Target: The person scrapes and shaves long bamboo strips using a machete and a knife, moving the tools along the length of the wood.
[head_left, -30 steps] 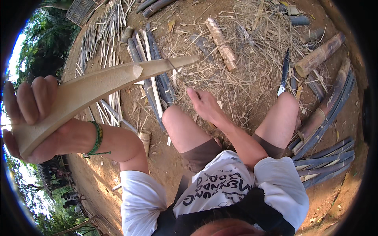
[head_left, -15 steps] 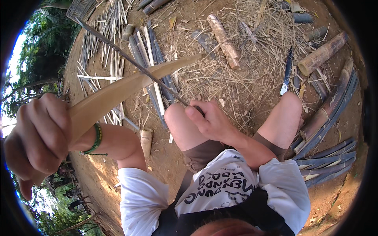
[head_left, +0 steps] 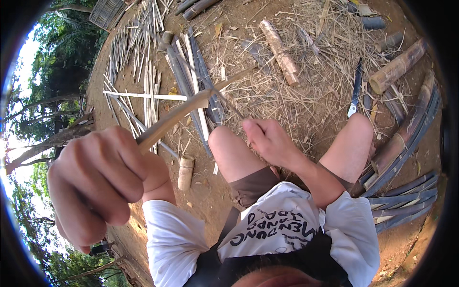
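Observation:
My left hand (head_left: 98, 177), raised close at the left, is closed around one end of a long pale bamboo strip (head_left: 167, 122). The strip points up and right, its thin tip reaching over the straw. My right hand (head_left: 270, 141), in front of my knees, is closed on a long narrow knife (head_left: 233, 107), whose handle is hidden in the fist. Its dark blade slants up to the left and meets or crosses the strip near the middle; whether they touch I cannot tell. Past that crossing the strip hides the blade.
Split bamboo strips (head_left: 152, 91) lie scattered at the far left. A short bamboo piece (head_left: 186, 172) stands near my left knee. Shavings (head_left: 325, 86) cover the ground ahead, with a cut bamboo log (head_left: 279, 52) and dark curved blade (head_left: 356, 88) among them. Dark bamboo lengths (head_left: 406, 196) are stacked at right.
My left hand has moved right, and the strip has turned to show more of its narrow edge. The knife, seen long before, now looks much shorter. My right hand remains closed.

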A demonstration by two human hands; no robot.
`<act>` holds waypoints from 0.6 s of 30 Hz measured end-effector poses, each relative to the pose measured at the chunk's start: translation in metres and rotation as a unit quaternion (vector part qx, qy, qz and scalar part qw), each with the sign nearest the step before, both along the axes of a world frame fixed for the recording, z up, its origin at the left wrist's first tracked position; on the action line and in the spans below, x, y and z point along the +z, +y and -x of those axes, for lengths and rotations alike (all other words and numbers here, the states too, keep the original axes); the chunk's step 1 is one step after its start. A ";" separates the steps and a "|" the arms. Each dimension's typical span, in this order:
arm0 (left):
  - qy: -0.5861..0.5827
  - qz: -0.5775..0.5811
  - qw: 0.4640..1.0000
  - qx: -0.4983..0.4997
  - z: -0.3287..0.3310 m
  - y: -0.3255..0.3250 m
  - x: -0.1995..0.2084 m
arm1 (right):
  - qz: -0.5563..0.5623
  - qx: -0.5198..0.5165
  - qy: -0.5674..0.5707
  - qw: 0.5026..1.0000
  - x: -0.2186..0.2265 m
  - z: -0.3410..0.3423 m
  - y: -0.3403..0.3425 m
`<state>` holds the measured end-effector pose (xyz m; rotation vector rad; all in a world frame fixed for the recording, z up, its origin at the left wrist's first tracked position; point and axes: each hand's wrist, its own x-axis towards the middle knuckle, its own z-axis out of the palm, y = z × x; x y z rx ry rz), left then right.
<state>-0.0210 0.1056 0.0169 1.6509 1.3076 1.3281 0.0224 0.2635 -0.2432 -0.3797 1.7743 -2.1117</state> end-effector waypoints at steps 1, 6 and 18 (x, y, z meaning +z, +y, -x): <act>-0.001 0.000 1.000 -0.006 0.001 0.001 -0.004 | -0.010 -0.005 0.003 1.000 -0.003 0.000 0.003; 0.026 0.024 0.999 -0.033 -0.003 0.012 -0.006 | 0.093 0.046 0.131 0.986 0.041 -0.020 0.021; 0.018 0.038 0.998 -0.045 -0.006 0.018 -0.009 | -0.018 0.045 0.094 0.994 0.039 -0.023 0.028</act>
